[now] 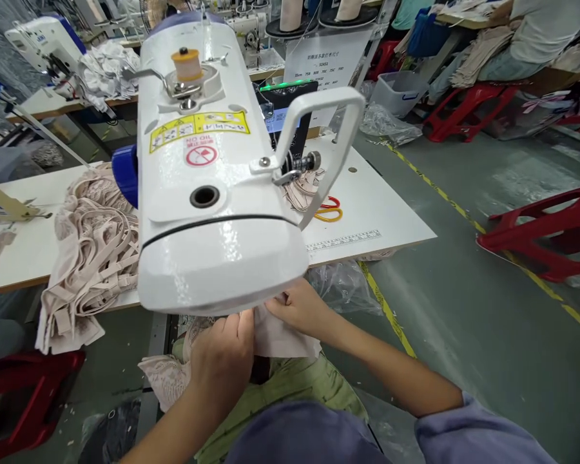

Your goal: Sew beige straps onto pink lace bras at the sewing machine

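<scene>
A white sewing machine (212, 193) fills the middle of the head view and hides its needle area. Just below its head, my left hand (225, 351) is closed on a pale pink fabric garment (285, 338), knuckles up. My right hand (302, 310) pinches the same fabric near the machine's right underside; its fingertips are partly covered by the machine. A lace part (167, 380) of pale pink cloth hangs to the left of my left wrist, over my lap.
A heap of pale pink garments (96, 245) lies on the table at left and droops over its edge. Scissors with red and yellow handles (329, 211) and a printed ruler (348, 241) are on the right tabletop (386, 216). Red stools (551, 225) stand on the floor.
</scene>
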A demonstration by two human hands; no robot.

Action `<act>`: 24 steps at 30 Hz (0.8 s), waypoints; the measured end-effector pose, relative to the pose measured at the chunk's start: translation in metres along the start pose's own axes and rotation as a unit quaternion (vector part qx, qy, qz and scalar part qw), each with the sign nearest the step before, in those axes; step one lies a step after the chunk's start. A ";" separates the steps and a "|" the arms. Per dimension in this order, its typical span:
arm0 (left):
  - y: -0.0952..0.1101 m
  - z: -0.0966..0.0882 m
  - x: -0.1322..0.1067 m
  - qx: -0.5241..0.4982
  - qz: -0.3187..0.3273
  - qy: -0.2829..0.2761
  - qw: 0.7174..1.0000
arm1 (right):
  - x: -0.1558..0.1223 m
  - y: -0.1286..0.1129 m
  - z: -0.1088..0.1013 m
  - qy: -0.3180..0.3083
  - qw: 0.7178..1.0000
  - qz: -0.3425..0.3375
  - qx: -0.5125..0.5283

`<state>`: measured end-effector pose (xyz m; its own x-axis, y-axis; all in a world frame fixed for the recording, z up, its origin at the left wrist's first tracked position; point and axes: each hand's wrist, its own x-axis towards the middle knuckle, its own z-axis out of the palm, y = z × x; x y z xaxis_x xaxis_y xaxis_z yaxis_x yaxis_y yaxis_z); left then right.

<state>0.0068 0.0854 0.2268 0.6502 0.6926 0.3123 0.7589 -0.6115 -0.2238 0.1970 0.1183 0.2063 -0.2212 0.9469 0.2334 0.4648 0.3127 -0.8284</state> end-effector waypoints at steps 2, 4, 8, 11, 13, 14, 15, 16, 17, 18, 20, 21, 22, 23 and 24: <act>0.002 0.000 0.002 -0.001 -0.014 0.004 1.000 | 0.007 0.001 -0.003 -0.008 1.000 0.001 0.023; 0.002 0.000 0.003 -0.003 -0.025 0.006 1.000 | 0.011 0.002 -0.005 -0.016 0.999 -0.002 0.047; 0.003 0.002 -0.001 -0.001 -0.025 -0.010 1.000 | 0.017 0.003 -0.007 -0.027 0.998 -0.007 0.061; 0.003 0.003 -0.005 -0.006 -0.031 -0.012 0.999 | 0.019 0.003 -0.008 -0.037 0.997 -0.002 0.061; 0.004 0.003 -0.005 -0.009 -0.034 -0.006 0.999 | 0.019 0.003 -0.009 -0.036 0.997 -0.001 0.065; 0.004 0.003 -0.005 -0.008 -0.035 -0.004 0.999 | 0.019 0.003 -0.009 -0.035 0.997 -0.004 0.065; 0.004 0.004 -0.005 -0.007 -0.035 -0.003 0.999 | 0.019 0.003 -0.009 -0.032 0.997 -0.007 0.067; 0.003 0.004 -0.004 -0.005 -0.035 -0.001 0.999 | 0.020 0.003 -0.009 -0.033 0.997 -0.010 0.070; 0.003 0.004 -0.004 -0.004 -0.035 -0.001 0.999 | 0.020 0.003 -0.009 -0.035 0.997 -0.011 0.073; 0.003 0.004 -0.004 -0.005 -0.035 0.000 0.999 | 0.020 0.003 -0.009 -0.036 0.997 -0.012 0.074; 0.002 0.004 -0.004 -0.008 -0.033 0.000 0.999 | 0.020 0.002 -0.009 -0.034 0.997 -0.011 0.071; 0.002 0.004 -0.005 -0.009 -0.032 0.000 0.999 | 0.020 0.002 -0.009 -0.030 0.997 -0.011 0.067; 0.002 0.005 -0.005 -0.007 -0.032 0.000 0.999 | 0.020 0.001 -0.009 -0.025 0.998 -0.010 0.063; 0.002 0.005 -0.006 -0.005 -0.033 0.000 0.999 | 0.019 0.000 -0.009 -0.020 0.998 -0.011 0.061; 0.002 0.005 -0.006 -0.001 -0.032 0.003 0.999 | 0.019 0.000 -0.010 -0.018 0.998 -0.014 0.059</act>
<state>0.0044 0.0823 0.2198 0.5996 0.7283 0.3318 0.7993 -0.5662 -0.2015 0.2012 0.1371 0.2155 -0.2636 0.9341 0.2407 0.3535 0.3257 -0.8769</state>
